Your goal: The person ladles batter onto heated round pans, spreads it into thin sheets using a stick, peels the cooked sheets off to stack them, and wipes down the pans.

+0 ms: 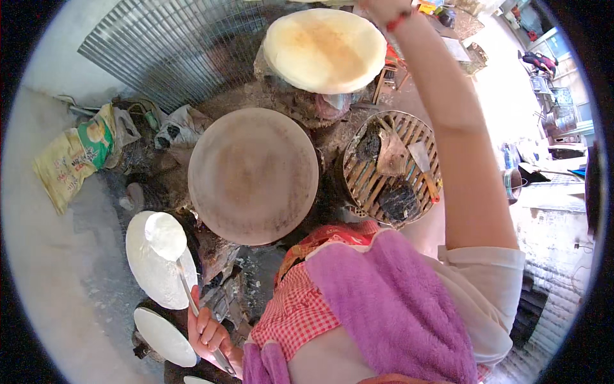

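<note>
My left hand (208,331) grips the handle of a metal ladle (184,283) at the lower left. White liquid batter fills or coats the ladle's bowl, which is over a round vessel of white batter (158,288). Before me is a round flat griddle (254,175), its brownish-grey surface bare. Beyond it, a broad pale round of thin flatbreads or crepes (326,50), browned across the middle, rests on a stand. My right arm reaches past its right side to the top edge, where my right hand (381,9) is partly cut off and its fingers are hidden.
A round slatted rack (352,185) at right holds a scraper (421,158), a worn flat fan-shaped tool (391,153) and a dark cloth or pad (398,201). Another white-topped vessel (165,338) stands lower left. A printed sack (76,158) and metal grille (163,48) line the left.
</note>
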Available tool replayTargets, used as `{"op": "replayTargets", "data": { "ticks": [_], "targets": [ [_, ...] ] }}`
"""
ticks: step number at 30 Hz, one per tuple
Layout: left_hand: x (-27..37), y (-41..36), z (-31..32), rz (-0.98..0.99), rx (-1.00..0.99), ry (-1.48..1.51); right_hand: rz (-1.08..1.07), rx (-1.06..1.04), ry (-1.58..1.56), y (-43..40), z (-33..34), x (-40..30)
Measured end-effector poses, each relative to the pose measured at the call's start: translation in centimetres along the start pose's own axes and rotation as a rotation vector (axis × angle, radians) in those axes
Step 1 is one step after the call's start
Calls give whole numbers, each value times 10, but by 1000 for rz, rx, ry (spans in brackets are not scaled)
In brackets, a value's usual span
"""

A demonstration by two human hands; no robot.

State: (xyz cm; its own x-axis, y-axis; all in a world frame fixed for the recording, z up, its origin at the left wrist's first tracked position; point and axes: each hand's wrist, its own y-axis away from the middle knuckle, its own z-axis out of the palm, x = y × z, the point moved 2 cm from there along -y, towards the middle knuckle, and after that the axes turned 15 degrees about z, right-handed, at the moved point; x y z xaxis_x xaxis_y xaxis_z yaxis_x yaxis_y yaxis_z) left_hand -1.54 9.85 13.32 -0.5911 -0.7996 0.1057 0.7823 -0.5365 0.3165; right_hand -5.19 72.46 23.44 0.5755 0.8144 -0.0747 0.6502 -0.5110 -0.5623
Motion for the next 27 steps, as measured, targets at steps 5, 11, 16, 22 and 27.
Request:
{"op": "replayTargets", "data": {
  "ticks": [5, 11, 16, 22, 27],
  "targets": [
    [-17, -21, 14, -55, 1, -114, -2, 89, -2, 140, 143, 58],
    [-40, -50, 44, -121, 49, -342, 116, -205, -114, 209, 190, 83],
    [-62, -53, 65, -39, 96, -598, 126, -315, -114, 203, 199, 68],
    [-91, -82, 62, 6, -70, -1196, 384, -400, -347, 259, 136, 68],
    [-111, -142, -10, 429, -686, -2132, 437, -337, -533, 358, 51, 4]
  ]
}}
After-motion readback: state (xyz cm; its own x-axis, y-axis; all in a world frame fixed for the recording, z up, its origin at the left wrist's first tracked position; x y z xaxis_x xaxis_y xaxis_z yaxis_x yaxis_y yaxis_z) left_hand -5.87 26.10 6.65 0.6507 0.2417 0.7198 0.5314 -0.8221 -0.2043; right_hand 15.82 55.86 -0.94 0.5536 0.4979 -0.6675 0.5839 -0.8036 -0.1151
